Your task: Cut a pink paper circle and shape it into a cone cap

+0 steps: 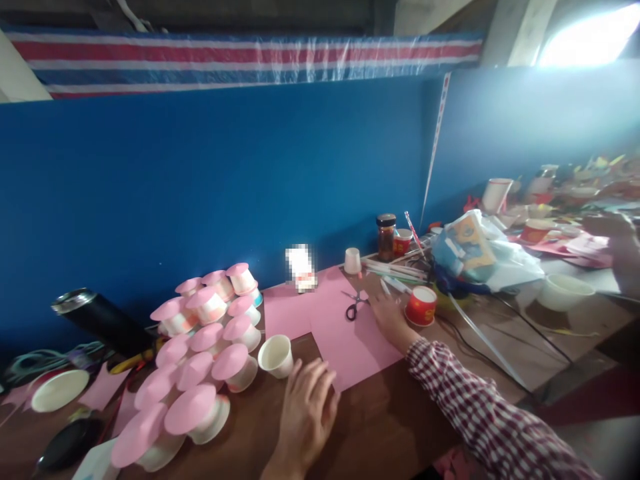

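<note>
My left hand (307, 403) hangs low over the brown tabletop, fingers stretched out and the thumb apart, holding nothing. Just beyond its fingertips, an off-white paper cup (277, 358) stands with its mouth toward me. My right hand (387, 317) reaches over the pink paper sheets (357, 343), fingers extended and slightly blurred. Beside its fingertips lie black-handled scissors (353, 311), and a red paper cup (420, 312) stands to its right. Left of my left hand are several paper cups topped with pink paper cones (195, 370).
A blue partition (225, 167) rises behind the table. A black flask (103, 323) leans at the left. Behind my right hand are a small white cup (353, 261), a dark-lidded jar (386, 239) and long sticks (400, 270). Farther right sit a plastic bag (480, 250), cables and a pale bowl (565, 293).
</note>
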Action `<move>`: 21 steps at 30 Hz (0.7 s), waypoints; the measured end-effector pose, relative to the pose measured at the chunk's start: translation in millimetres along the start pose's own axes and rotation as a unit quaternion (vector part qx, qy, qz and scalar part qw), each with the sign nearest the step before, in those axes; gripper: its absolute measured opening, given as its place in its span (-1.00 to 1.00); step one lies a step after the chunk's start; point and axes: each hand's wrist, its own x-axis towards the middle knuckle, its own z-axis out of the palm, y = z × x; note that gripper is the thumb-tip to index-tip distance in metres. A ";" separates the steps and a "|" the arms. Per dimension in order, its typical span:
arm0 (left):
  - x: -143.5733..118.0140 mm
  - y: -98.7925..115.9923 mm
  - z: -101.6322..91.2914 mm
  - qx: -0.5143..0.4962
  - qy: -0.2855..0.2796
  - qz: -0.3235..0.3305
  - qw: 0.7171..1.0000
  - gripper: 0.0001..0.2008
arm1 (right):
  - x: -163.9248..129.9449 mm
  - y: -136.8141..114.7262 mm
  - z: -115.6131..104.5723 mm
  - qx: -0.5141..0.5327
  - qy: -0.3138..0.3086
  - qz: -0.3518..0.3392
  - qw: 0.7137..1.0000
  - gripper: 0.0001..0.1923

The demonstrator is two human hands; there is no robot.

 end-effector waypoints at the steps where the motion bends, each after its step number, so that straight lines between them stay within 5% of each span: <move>1: 0.3 4.2 1.9 -0.014 -0.049 0.025 0.998 -0.61 | -0.4 0.6 -1.9 0.000 -0.004 -0.001 1.000 -0.65; 5: -1.8 15.4 7.5 -0.044 -0.145 0.049 0.987 -0.50 | -0.7 3.6 -6.4 0.001 -0.013 0.008 1.000 -0.64; 10: -15.0 22.7 2.6 -0.049 -0.151 0.007 0.987 -0.55 | 5.6 6.6 -4.7 0.002 -0.016 0.038 0.999 -0.68; 21: -46.9 32.5 -2.0 -0.060 -0.164 0.044 0.984 -0.47 | 6.8 10.6 3.3 0.007 0.014 0.018 1.000 -0.76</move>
